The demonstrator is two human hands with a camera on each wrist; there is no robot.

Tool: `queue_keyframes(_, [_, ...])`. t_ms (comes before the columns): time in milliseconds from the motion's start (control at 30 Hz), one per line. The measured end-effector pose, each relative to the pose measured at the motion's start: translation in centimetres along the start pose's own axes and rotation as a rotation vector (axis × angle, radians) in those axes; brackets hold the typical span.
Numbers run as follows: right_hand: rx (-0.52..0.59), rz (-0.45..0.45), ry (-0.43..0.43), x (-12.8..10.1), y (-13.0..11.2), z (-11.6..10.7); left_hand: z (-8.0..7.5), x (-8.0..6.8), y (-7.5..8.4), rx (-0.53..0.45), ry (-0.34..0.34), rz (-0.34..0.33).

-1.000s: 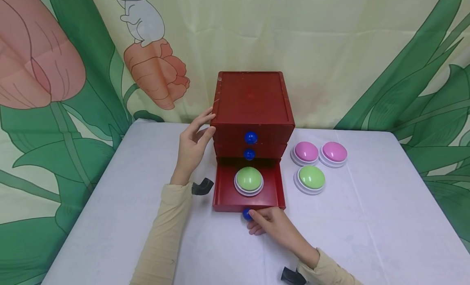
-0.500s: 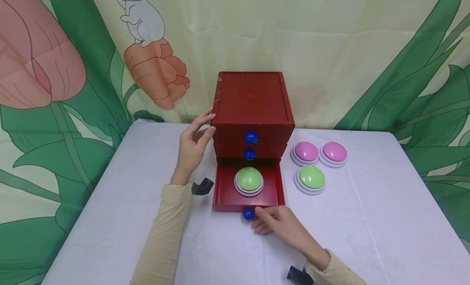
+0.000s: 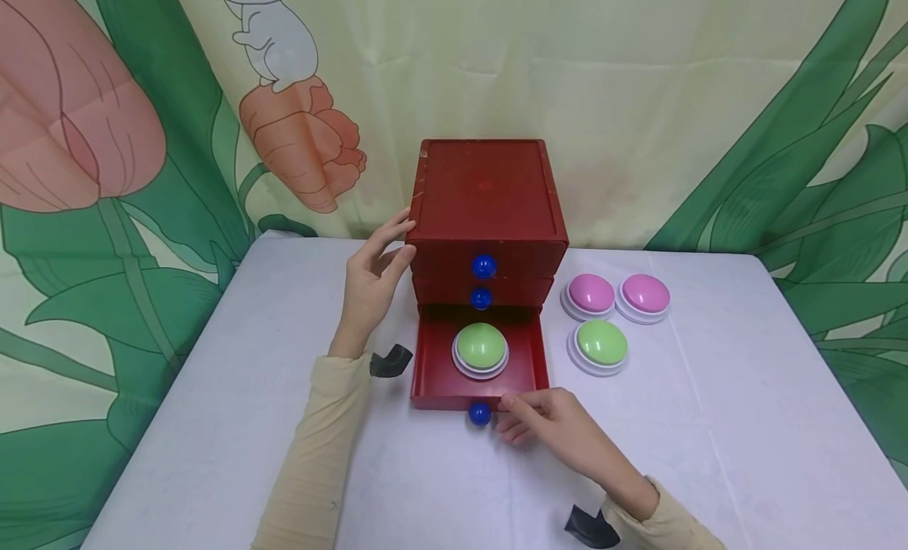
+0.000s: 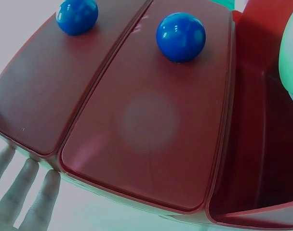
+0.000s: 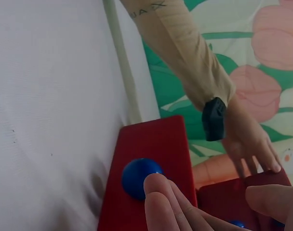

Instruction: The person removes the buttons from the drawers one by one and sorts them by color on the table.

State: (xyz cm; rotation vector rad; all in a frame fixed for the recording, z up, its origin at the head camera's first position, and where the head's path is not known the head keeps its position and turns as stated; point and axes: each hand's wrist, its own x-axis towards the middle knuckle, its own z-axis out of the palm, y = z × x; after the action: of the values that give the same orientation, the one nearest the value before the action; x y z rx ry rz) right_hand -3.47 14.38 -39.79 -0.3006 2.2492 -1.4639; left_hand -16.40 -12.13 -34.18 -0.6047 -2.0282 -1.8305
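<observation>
Open red bottom drawer [image 3: 434, 377], blue knob [image 3: 479, 414]

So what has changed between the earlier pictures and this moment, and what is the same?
The right hand let go of the blue knob of the bottom drawer and slid to the right; its fingers now lie on the drawer front beside the knob. The left hand stays against the side of the red cabinet. The drawer remains open with the green button inside.
</observation>
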Motion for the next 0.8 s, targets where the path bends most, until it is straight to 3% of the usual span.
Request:
queue_keyframes(533, [-0.076,-0.05,0.166,0.2,-1.2,-2.0,0.0,0.0,0.0,0.001,0.0,0.004])
queue_keyframes(800, [-0.258,-0.112,0.238,0.6,-1.4,-2.5,0.0,0.0,0.0,0.005,0.003,0.001])
